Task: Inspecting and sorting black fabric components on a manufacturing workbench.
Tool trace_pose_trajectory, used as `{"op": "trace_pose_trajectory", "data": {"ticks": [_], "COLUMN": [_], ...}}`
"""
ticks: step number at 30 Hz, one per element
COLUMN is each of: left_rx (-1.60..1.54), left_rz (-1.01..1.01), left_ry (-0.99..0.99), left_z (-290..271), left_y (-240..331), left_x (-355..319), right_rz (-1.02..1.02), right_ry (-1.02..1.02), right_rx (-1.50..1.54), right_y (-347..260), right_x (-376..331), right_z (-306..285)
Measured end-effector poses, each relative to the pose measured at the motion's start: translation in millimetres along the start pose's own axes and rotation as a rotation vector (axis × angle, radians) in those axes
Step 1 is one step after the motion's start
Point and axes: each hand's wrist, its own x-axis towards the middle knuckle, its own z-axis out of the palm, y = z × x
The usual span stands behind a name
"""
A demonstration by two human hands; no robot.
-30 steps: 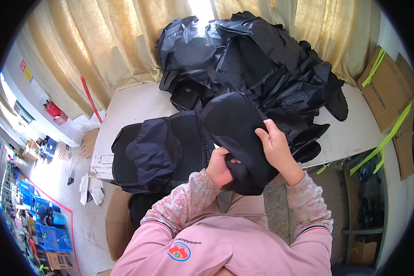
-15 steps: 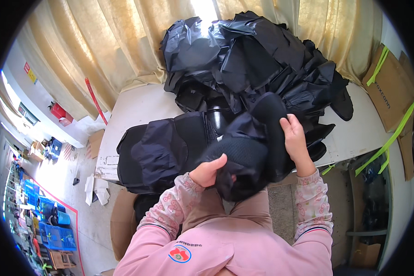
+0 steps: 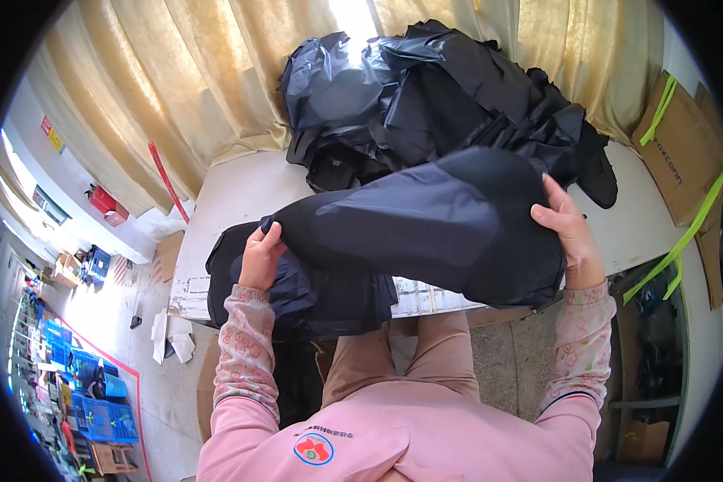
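A long black fabric piece (image 3: 402, 221), with a smooth middle panel and mesh-like padded ends, is stretched sideways in front of me above the table. Its left end is pinched by my left hand (image 3: 263, 255). At the wider right end, my right hand (image 3: 569, 233) grips the edge, thumb on top and the other fingers partly hidden. Beneath the left part, a flat pile of similar black pieces (image 3: 337, 309) lies at the table's near edge. A large heap of crumpled black fabric pieces (image 3: 458, 92) rises behind.
The white table (image 3: 233, 181) backs onto beige curtains (image 3: 185, 72). Cardboard (image 3: 671, 153) with yellow-green straps stands at the right. On the floor at the left are blue crates (image 3: 104, 418) and paper scraps (image 3: 173, 337); a red fire extinguisher box (image 3: 104, 202) is by the wall.
The bunched black piece has been spread out lengthwise. My left hand has moved left and up, my right hand right, pulling the ends apart.
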Motion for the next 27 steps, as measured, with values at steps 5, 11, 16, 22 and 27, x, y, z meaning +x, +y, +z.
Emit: {"op": "trace_pose_trajectory", "data": {"ticks": [5, 11, 16, 22, 27], "left_rx": [-0.119, 0.03, 0.065, 0.054, 0.258], "left_rz": [-0.274, -0.26, -0.073, 0.088, 0.2], "left_ry": [0.077, 0.091, 0.147, 0.245, 0.397], "left_z": [25.6, -4.5, -23.4, -71.5, -148.1], "left_y": [-32.7, -14.3, 4.3, 35.2, 92.5], "left_x": [14.3, -34.9, -77.1, -95.1, -62.8], "right_rz": [-0.143, -0.109, -0.153, -0.287, -0.325], "right_ry": [-0.124, -0.471, -0.519, -0.295, -0.28], "right_rx": [-0.236, -0.099, 0.04, -0.213, -0.285], "right_y": [-75.7, -85.1, -62.2, -49.5, 86.3], "right_x": [19.9, 66.9, 91.7, 107.8, 124.3], "right_z": [128.5, 257.5, 282.0, 214.2, 164.5]}}
